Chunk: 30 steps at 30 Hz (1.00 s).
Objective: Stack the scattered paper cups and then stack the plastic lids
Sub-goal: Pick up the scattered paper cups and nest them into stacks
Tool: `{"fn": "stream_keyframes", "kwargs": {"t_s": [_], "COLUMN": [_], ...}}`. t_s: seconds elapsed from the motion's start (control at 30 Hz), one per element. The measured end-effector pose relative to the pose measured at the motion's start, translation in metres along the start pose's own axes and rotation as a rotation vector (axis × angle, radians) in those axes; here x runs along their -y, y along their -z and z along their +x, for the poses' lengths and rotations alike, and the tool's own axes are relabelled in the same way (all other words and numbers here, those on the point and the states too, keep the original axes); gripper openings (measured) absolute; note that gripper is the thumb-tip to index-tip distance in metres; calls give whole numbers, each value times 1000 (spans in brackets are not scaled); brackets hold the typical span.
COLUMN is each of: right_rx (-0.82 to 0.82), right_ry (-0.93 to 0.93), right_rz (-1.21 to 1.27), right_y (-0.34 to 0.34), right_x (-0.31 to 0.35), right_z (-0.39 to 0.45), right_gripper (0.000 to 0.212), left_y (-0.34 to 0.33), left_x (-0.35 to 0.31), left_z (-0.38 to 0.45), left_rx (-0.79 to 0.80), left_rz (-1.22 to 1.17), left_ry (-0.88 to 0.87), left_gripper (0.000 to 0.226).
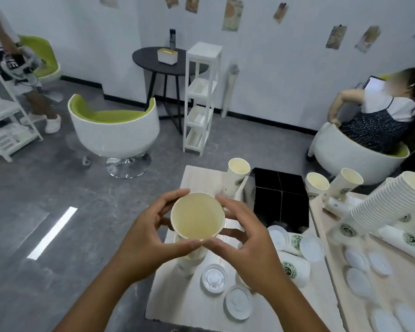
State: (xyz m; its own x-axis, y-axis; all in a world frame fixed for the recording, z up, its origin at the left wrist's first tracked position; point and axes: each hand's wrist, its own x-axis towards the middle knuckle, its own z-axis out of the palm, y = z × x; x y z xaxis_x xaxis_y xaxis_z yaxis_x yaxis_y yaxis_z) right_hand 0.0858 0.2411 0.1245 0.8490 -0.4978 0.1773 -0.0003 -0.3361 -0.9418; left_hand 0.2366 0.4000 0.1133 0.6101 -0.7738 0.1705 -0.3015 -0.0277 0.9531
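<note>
Both hands, left (144, 238) and right (247, 243), close their grip round one paper cup (197, 215); cup-stacking continues, so next lower it squarely into the cup below (189, 258).

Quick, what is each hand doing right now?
Left hand: grips the paper cup.
Right hand: grips the same cup from the other side.

— What sort of place is this?
— A café-style lounge: green-lined tub chairs (113, 130), a round black side table (153, 59), a white shelf tower (200, 97), photo prints (231, 17) on the wall, branded paper cups (235, 176) on light wooden tables (201, 178).
</note>
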Motion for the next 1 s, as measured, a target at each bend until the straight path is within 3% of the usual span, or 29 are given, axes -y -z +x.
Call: {"fn": "stream_keyframes", "kwargs": {"t_s": [0.33,0.67,1.0], "right_rx": [26,131,75], "right_ry": [-109,-216,-368], "right_rz": [64,-199,102], "right_y": [-24,-38,-43], "right_x": [-52,-111,-132], "right_z": [3,0,-11], "right_gripper": [71,82,71], "left_y": [-4,-17,-30], "left_x": [45,110,131], "left_z": [-1,-2,-4], "left_rx": [-16,81,94], "left_rz": [-44,28,-26], "left_ry": [88,263,324], "left_gripper": [85,92,86]}}
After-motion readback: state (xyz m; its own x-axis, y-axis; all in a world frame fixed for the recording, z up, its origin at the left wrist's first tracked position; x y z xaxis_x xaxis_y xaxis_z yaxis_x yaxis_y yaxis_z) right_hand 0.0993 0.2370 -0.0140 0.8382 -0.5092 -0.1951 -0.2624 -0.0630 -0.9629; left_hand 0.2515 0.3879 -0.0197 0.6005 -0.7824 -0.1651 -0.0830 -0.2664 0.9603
